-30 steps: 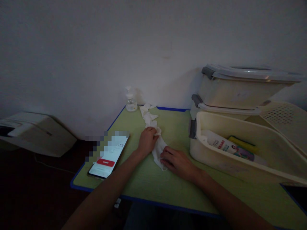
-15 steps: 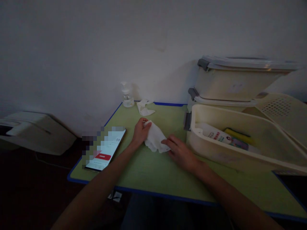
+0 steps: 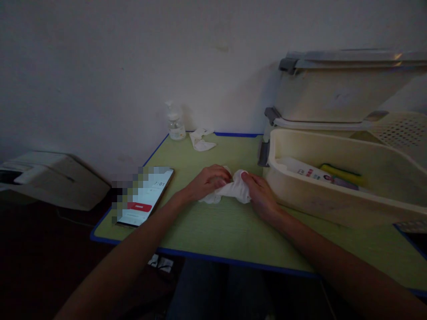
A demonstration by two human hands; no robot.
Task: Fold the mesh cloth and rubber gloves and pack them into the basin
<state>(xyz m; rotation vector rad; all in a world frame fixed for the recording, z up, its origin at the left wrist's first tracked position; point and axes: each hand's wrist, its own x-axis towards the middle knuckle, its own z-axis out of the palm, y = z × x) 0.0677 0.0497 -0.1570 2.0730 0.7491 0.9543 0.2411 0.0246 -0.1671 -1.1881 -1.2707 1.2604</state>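
Fingers of the right hand [image 3: 263, 198] pinch a bunched cloth [image 3: 237, 189], those of the left hand [image 3: 207, 183] curl over it, grip unclear, the handling seemingly midway.

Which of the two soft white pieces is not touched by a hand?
The far piece, lying beside the pump bottle; the right hand grips the nearer piece, and the left hand touches it.

Cloth [image 3: 235, 190] between phone [image 3: 147, 195] and bin [image 3: 310, 195]
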